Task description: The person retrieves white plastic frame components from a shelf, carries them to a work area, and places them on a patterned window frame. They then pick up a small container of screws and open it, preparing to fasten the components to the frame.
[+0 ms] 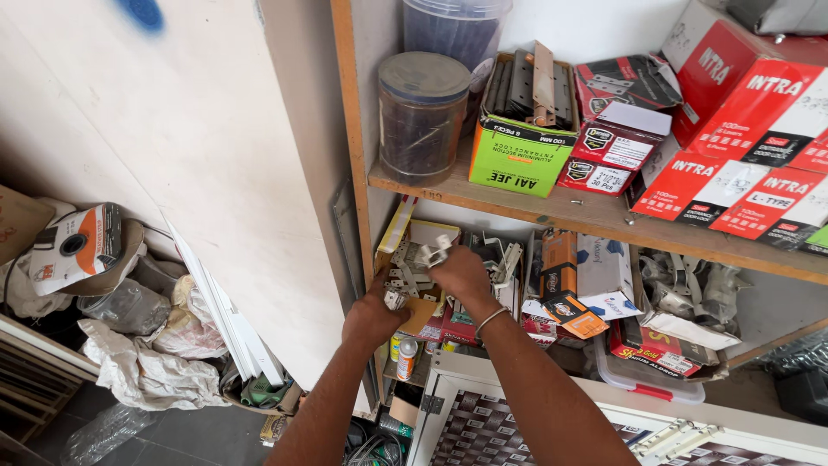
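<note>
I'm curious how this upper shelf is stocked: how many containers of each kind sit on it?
Clear round plastic tubs: 2, one with a grey lid and one behind it.
Green box of hinges: 1.
Dark red boxes: 2, one in front and one behind.
Bright red and white boxes at the right: about 5; the stack runs out of view.
Total: about 10.
</note>
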